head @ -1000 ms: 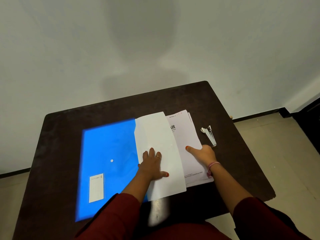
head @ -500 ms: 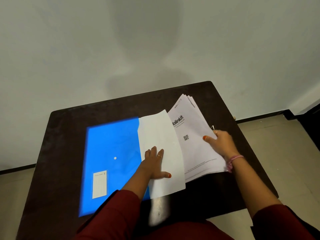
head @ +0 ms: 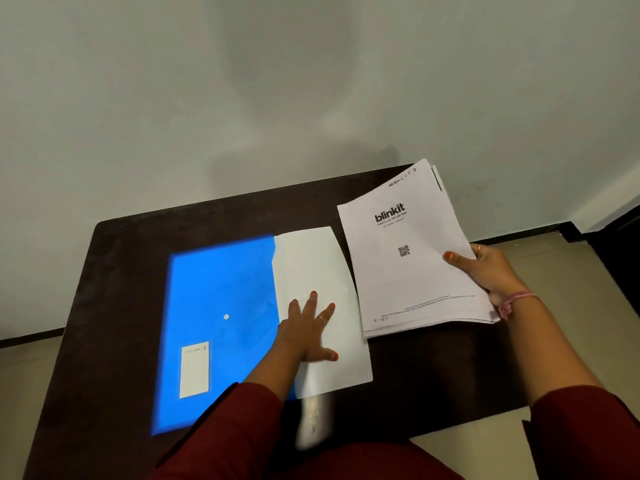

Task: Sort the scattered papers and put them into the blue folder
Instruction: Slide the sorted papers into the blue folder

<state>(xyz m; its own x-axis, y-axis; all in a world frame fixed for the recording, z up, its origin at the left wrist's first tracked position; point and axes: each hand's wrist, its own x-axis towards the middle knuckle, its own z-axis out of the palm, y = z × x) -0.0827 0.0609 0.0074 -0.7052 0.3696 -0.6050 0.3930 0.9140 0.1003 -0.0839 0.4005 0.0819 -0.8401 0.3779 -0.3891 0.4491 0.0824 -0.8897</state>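
Pressing your flat, spread left hand (head: 308, 332) on the white flap (head: 320, 306) keeps the blue plastic folder (head: 221, 306) open on the dark tabletop (head: 128, 258); right of it, your right hand (head: 485, 271) pinches the stack of printed white papers (head: 408, 258) lifted, ready to slide in.

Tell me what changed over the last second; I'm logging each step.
The right hand gripped the paper stack and lifted it off the table, up and to the right, hiding the stapler. The left hand stayed flat on the white flap of the blue folder, which did not move.
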